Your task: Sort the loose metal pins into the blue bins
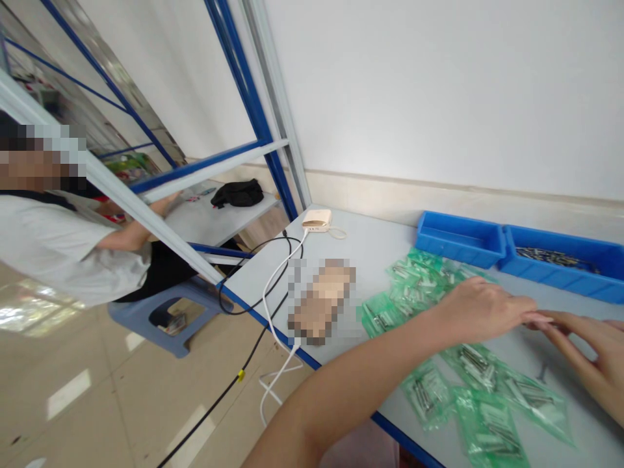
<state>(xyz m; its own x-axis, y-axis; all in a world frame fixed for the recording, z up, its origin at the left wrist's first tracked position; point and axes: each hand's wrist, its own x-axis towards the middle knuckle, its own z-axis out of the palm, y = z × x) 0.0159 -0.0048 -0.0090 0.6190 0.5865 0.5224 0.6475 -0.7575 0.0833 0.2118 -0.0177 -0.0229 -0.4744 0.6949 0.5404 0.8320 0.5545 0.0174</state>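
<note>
My left hand (490,307) reaches across the table with its fingers closed in a pinch. Its fingertips meet those of my right hand (592,344), whose thumb and fingers are also pressed together at the tips. Whatever small thing lies between them is hidden. Below my right hand, a single screw (542,371) rests on the tabletop. Around and under my left forearm lie several green plastic bags of screws (490,426), some in a pile (414,279) behind the arm. Behind my hands, a blue bin (560,268) holds loose metal screws.
Another blue bin (461,244) stands beside it against the wall. To the left are a blurred-out phone-shaped item (322,302), a cream power bank (316,220) and a white cable (266,292). Beyond the metal frame (253,84), a person in a light shirt (53,250) sits on a stool (170,312).
</note>
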